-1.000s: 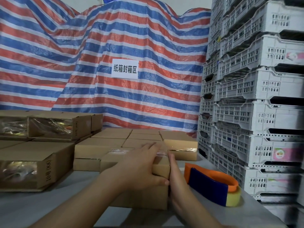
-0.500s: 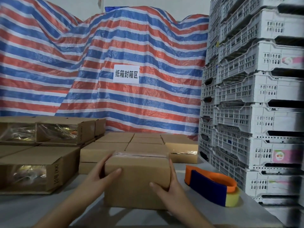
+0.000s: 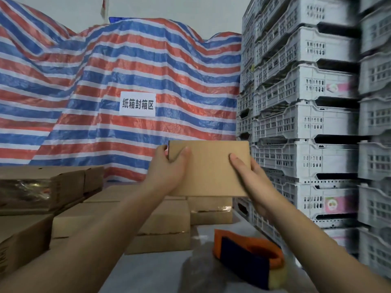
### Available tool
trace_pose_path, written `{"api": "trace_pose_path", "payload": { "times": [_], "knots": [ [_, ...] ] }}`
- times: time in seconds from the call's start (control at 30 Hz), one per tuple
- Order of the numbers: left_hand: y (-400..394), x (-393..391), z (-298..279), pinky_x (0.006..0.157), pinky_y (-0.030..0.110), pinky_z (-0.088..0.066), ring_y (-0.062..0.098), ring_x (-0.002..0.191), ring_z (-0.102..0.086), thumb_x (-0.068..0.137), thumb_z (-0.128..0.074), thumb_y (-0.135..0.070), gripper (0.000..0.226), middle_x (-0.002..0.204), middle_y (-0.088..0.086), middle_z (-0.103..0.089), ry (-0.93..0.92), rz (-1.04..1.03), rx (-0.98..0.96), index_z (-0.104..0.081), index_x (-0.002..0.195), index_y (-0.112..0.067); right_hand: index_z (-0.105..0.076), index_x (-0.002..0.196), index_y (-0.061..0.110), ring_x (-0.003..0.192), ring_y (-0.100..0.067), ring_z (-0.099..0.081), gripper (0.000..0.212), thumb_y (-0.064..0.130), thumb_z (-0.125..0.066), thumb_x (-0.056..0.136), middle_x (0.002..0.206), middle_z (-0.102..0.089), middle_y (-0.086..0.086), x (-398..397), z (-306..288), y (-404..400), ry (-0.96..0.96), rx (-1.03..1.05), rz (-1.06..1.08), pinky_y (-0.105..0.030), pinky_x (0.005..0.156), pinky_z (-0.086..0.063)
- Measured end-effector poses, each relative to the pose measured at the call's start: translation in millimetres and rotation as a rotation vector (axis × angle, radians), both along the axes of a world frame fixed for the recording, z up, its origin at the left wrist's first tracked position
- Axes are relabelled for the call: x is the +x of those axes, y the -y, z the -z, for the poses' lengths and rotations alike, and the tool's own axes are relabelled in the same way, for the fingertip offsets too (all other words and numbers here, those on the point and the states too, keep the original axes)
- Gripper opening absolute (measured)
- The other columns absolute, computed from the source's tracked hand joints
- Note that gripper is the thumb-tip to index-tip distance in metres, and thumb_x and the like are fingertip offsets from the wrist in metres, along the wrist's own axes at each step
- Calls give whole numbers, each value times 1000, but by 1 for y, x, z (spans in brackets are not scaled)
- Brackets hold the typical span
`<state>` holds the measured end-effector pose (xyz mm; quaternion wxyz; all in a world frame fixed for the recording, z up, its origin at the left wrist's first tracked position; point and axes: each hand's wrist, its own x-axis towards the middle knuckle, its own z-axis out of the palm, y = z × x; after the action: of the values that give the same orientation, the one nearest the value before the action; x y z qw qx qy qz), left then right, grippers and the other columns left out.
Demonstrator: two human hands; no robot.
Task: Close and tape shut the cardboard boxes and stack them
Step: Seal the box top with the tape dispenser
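Raised since 0.5 s ago: 1 closed cardboard box (image 3: 209, 168), formerly resting on the tabletop (image 3: 152, 269), now held in the air in front of the striped tarpaulin (image 3: 127, 66), above the boxes at the rear. Left hand (image 3: 169, 168): grips the box's left edge, thumb on the near face, fingers curled round the far side. Right hand (image 3: 247, 172): grips the right edge, thumb flat on the near face, remaining fingers hidden behind the box. Stacked boxes (image 3: 165, 225): several closed cartons lying flat on the tabletop below and behind the lifted box, tape visible on one front edge. Window boxes (image 3: 40, 191): at left, cartons with clear film panels, stacked; contents blurred. Tape dispenser (image 3: 249, 256): orange and dark blue, with a yellowish roll at its near end, lying on the tabletop at lower right, well below the right forearm. Plastic crates (image 3: 304, 115): grey-white, perforated, stacked high along the right side. Sign (image 3: 137, 104): white sheet with printed characters, fixed to the tarpaulin.
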<state>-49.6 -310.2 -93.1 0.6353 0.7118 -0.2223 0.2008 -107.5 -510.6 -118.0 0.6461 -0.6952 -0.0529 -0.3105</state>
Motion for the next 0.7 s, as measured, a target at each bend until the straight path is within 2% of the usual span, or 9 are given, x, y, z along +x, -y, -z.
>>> {"api": "trace_pose_path", "payload": {
  "times": [0.1, 0.23, 0.33, 0.4, 0.47, 0.53, 0.6, 0.7],
  "knots": [
    [39, 32, -6, 65, 28, -42, 9, 87, -54, 94, -52, -55, 39, 97, -13, -52, -92, 61, 68, -44, 119, -28, -53, 133, 27, 97, -22, -72, 79, 68, -75, 69, 115, -72, -1, 20, -9, 41, -159, 31, 95, -44, 85, -59],
    [73, 64, 13, 84, 32, -44, 19, 96, -56, 99, -44, -47, 46, 114, 1, -59, -158, 99, 249, -48, 135, -19, -62, 123, 17, 79, -26, -74, 66, 63, -73, 77, 98, -76, -7, 49, -1, 74, -382, 80, 111, -36, 63, -57],
    [89, 85, 38, 99, 35, -42, 27, 118, -54, 102, -38, -46, 51, 135, 11, -54, -185, -20, 496, -48, 138, -12, -62, 109, 21, 74, -29, -67, 58, 70, -65, 79, 83, -73, -10, 69, 18, 91, -595, 59, 105, -38, 63, -51],
    [93, 97, 50, 93, 32, -44, 22, 114, -55, 101, -39, -47, 46, 131, 9, -57, -127, -126, 684, -54, 130, -15, -61, 106, 22, 80, -32, -66, 57, 72, -63, 80, 87, -72, -14, 82, 32, 101, -703, 52, 90, -43, 64, -48],
    [92, 105, 60, 74, 21, -39, 10, 90, -54, 99, -42, -47, 34, 117, 1, -61, -1, -226, 905, -60, 116, -23, -60, 108, 20, 86, -33, -65, 54, 68, -64, 83, 95, -71, -16, 94, 46, 107, -780, 40, 69, -46, 65, -49],
    [90, 116, 71, 73, 21, -40, 5, 83, -52, 94, -47, -53, 31, 104, -5, -61, 33, -216, 1042, -59, 108, -29, -64, 102, 18, 72, -27, -70, 37, 54, -63, 91, 80, -74, -11, 105, 58, 108, -783, 35, 59, -38, 63, -52],
    [86, 127, 83, 80, 27, -45, 7, 89, -56, 91, -48, -57, 32, 99, -8, -60, -69, -114, 1060, -59, 108, -32, -65, 99, 15, 54, -20, -70, 22, 37, -61, 96, 65, -74, -6, 115, 68, 105, -744, 50, 61, -29, 53, -54],
    [79, 134, 90, 79, 27, -44, 6, 91, -56, 96, -44, -53, 28, 100, -8, -60, -118, -69, 1008, -58, 111, -34, -61, 107, 15, 48, -19, -70, 19, 31, -56, 98, 60, -72, -7, 122, 74, 98, -741, 62, 55, -26, 45, -52]
  ]
}}
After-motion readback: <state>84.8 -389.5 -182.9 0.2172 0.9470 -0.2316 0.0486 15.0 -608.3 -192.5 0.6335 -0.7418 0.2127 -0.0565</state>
